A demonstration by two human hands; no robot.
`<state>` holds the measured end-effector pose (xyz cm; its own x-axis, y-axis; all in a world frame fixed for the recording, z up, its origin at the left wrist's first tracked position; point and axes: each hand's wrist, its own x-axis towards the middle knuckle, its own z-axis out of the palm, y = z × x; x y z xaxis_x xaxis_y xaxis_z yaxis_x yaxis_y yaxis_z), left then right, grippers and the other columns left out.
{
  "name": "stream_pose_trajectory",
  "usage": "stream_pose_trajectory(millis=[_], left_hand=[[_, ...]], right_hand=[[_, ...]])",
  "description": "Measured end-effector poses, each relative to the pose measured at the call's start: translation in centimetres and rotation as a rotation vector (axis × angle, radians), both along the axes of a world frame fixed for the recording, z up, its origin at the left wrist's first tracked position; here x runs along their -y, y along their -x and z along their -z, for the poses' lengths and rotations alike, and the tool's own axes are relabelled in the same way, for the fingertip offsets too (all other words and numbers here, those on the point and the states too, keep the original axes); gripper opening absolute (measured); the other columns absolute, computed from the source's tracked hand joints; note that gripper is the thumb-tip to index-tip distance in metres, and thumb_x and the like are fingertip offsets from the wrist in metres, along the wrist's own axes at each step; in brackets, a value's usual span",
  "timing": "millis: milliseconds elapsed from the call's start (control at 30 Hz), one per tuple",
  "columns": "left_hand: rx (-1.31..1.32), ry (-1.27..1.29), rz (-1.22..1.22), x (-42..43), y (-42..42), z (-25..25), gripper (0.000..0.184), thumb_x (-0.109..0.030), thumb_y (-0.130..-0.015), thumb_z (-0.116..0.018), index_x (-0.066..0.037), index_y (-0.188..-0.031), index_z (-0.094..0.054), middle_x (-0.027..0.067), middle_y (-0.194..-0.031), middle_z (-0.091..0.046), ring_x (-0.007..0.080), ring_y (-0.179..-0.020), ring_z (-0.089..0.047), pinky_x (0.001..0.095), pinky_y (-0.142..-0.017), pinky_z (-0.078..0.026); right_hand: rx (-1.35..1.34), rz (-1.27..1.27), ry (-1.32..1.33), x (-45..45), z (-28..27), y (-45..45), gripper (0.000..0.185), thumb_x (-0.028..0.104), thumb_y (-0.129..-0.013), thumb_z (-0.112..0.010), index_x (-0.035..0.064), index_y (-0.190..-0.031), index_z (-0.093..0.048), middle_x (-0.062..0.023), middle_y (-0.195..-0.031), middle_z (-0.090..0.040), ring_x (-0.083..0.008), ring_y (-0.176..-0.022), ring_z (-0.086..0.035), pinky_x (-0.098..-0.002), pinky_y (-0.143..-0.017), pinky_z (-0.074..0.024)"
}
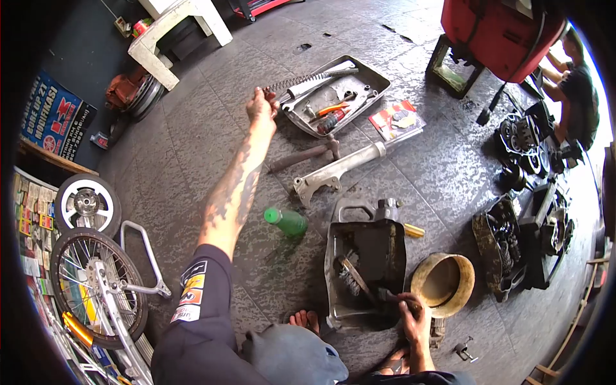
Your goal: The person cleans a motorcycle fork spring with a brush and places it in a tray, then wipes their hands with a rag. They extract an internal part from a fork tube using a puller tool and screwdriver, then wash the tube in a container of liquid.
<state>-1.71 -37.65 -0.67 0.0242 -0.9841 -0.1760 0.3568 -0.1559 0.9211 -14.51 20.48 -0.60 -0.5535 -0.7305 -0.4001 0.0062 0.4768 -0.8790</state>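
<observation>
My left hand point(261, 109) reaches far forward, its fingers closed on one end of a long coil spring point(301, 81). The spring lies over a metal tray point(383, 82) that holds a silver tube, wrenches and a screwdriver point(331, 120). Low on the right, my right hand point(416, 326) is wrapped round the handle of a brush point(388, 295), whose dark end points left over a cut-open jerrycan point(399, 256). Inside that jerrycan lies a wire brush point(352, 276). A hammer point(305, 156) and a silver fork leg point(343, 168) rest between the tray and the jerrycan.
A green bottle point(287, 221) stands left of the jerrycan, and a round tan ring-shaped container point(467, 282) sits right of it. Greasy engine parts point(504, 240) lie farther right. Wheels point(96, 269) lean at the left. Another person point(581, 96) crouches at the far right.
</observation>
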Motion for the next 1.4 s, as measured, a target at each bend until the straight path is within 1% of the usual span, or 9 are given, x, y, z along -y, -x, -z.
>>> stream_pose_trajectory(millis=[267,367,600,733,933,1067,1167,1267,1400], left_hand=[[0.097,-0.052,-0.101,4.2,3.3,7.0,0.041,-0.039,-0.1,-0.043,-0.003,-0.085,-0.057,0.0064,-0.068,-0.062,0.0142,-0.04,-0.052,0.0261,-0.033,-0.03],[0.201,-0.061,-0.078,5.3,3.5,8.1,0.04,-0.039,-0.1,-0.042,-0.004,-0.089,-0.057,0.0071,-0.073,-0.066,0.0144,-0.04,-0.053,0.0262,-0.033,-0.029],[0.217,-0.118,0.033,4.8,3.6,8.7,0.036,-0.037,-0.1,-0.045,-0.004,-0.094,-0.058,0.0056,-0.071,-0.065,0.0128,-0.039,-0.051,0.0259,-0.033,-0.032],[0.538,-0.052,0.044,4.2,2.8,9.6,0.026,-0.031,-0.095,-0.057,-0.006,-0.09,-0.062,0.0001,-0.068,-0.061,0.0063,-0.041,-0.047,0.0212,-0.033,-0.029],[0.834,0.145,-0.04,5.2,0.6,13.6,0.02,-0.023,-0.09,-0.064,-0.006,-0.08,-0.067,-0.001,-0.063,-0.059,0.007,-0.041,-0.046,0.0237,-0.037,-0.034],[1.023,0.218,-0.014,3.4,0.8,11.9,0.017,-0.025,-0.087,-0.067,-0.008,-0.085,-0.068,0.001,-0.066,-0.062,0.0131,-0.059,-0.059,0.0309,-0.056,-0.047],[1.307,0.249,0.097,2.1,1.4,8.7,0.026,-0.031,-0.081,-0.071,-0.017,-0.103,-0.068,0.0068,-0.102,-0.066,0.0296,-0.1,-0.063,0.043,-0.079,-0.051],[1.491,0.544,0.109,1.6,1.5,8.3,0.032,-0.033,-0.079,-0.072,-0.013,-0.103,-0.068,0.0089,-0.102,-0.064,0.0276,-0.09,-0.065,0.0404,-0.077,-0.052],[1.656,0.498,0.24,1.7,2.1,7.0,0.031,-0.031,-0.08,-0.073,-0.013,-0.104,-0.066,0.0102,-0.113,-0.058,0.0337,-0.104,-0.062,0.0473,-0.082,-0.051]], right_hand=[[0.016,0.027,-0.11,0.3,0.1,0.6,0.017,0.007,-0.087,-0.061,-0.0005,-0.101,-0.065,-0.0079,-0.091,-0.067,-0.0139,-0.087,-0.062,-0.0265,-0.08,-0.047],[-0.067,-0.016,-0.12,0.4,0.6,0.9,0.017,0.005,-0.083,-0.064,-0.0007,-0.099,-0.066,-0.0122,-0.088,-0.068,-0.0199,-0.082,-0.066,-0.0285,-0.076,-0.0493],[-0.032,-0.009,-0.137,0.7,0.2,1.1,0.018,0.005,-0.084,-0.063,-0.0012,-0.1,-0.065,-0.0118,-0.089,-0.069,-0.0192,-0.083,-0.067,-0.0281,-0.077,-0.0498],[0.01,-0.014,-0.162,1.5,-0.4,1.2,0.018,0.005,-0.084,-0.062,-0.002,-0.1,-0.065,-0.012,-0.089,-0.069,-0.0183,-0.083,-0.067,-0.0278,-0.076,-0.0502],[-0.004,-0.028,-0.151,1.0,0.4,1.2,0.017,0.004,-0.084,-0.062,-0.0016,-0.1,-0.065,-0.0116,-0.088,-0.07,-0.018,-0.083,-0.067,-0.0267,-0.075,-0.0501],[0.053,0.02,-0.206,1.5,-0.5,1.0,0.017,0.004,-0.084,-0.063,-0.0007,-0.1,-0.065,-0.0111,-0.088,-0.07,-0.0179,-0.082,-0.068,-0.0266,-0.075,-0.0501],[0.012,0.001,-0.175,1.2,-0.1,1.0,0.016,0.004,-0.084,-0.064,-0.0005,-0.1,-0.065,-0.0107,-0.088,-0.07,-0.0181,-0.082,-0.068,-0.0267,-0.075,-0.0503],[0.005,-0.015,-0.178,1.4,-0.3,1.1,0.016,0.004,-0.084,-0.064,-0.0006,-0.1,-0.065,-0.0108,-0.089,-0.07,-0.0184,-0.082,-0.068,-0.0267,-0.075,-0.0503],[-0.026,-0.011,-0.174,1.2,0.1,1.1,0.016,0.005,-0.084,-0.064,-0.0007,-0.1,-0.065,-0.0115,-0.089,-0.07,-0.0186,-0.082,-0.068,-0.0272,-0.075,-0.0504]])
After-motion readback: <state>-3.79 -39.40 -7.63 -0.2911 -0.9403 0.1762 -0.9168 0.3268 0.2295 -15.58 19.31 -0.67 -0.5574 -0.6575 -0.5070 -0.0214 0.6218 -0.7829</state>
